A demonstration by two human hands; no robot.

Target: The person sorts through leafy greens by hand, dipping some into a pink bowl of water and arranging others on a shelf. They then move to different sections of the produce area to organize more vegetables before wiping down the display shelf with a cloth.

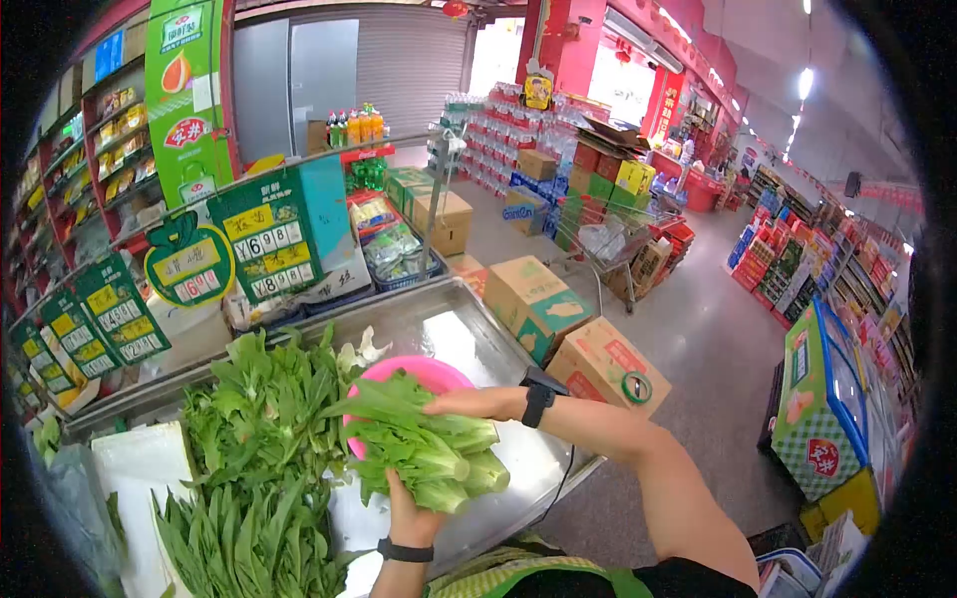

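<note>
A bunch of leaf lettuce [424, 453], its pale cut stems pointing right, is held between my two hands over the metal counter. My right hand [480, 402] grips it along the top, palm down, with a dark watch on that wrist. From the near side my left hand [412, 518] holds the lower leaves, its fingers partly hidden beneath them. Behind the bunch stands a pink basin [439, 372], partly covered by leaves. Left of my hands lie a pile of broad leafy greens [264, 404] and a heap of narrow-leaved greens [254, 538].
The steel counter [538, 453] carries a white foam board [145, 463] on its left. Price signs [264, 239] hang from a rail along the far side. Cardboard boxes [608, 364] and a shopping cart [618, 244] stand beyond the right edge. A chest freezer [817, 409] is farther right.
</note>
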